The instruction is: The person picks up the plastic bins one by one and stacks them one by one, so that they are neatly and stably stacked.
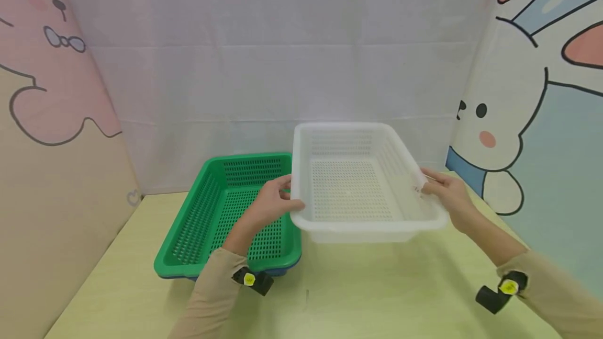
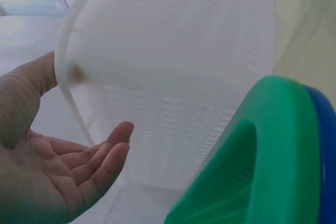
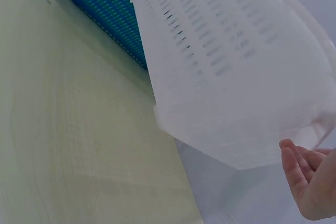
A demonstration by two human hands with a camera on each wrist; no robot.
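Head view, white basket (image 1: pixel 358 182): is being held tilted above the table (image 1: pixel 377 292), its open side turned toward the camera, its near edge lowest.
Head view, left hand (image 1: pixel 273 204): is being kept on the basket's left rim, with the thumb laid over the rim and the fingers behind it; the rim is being grasped.
Head view, right hand (image 1: pixel 445 192): is being kept on the basket's right rim, fingers wrapped at the edge; the rim is being grasped.
Head view, green basket (image 1: pixel 231 213): is being left on the table just left of the white basket, stacked on a blue basket (image 1: pixel 282 271) of which only an edge is being shown.
Left wrist view, white basket (image 2: pixel 173 77): is being seen from outside, its perforated wall filling the frame.
Left wrist view, left hand (image 2: pixel 52 166): is being shown with the thumb against the rim and the fingers (image 2: pixel 110 156) lying nearly straight under the wall.
Left wrist view, green basket (image 2: pixel 262 166): is being shown below, with the blue basket (image 2: pixel 323 156) under it.
Right wrist view, white basket (image 3: pixel 231 72): is being held clear of the table (image 3: pixel 79 129).
Right wrist view, right hand (image 3: pixel 310 182): only fingertips are being shown at the basket's corner; the grip cannot be told here.
Right wrist view, blue basket (image 3: pixel 113 14): is being shown behind the white basket.
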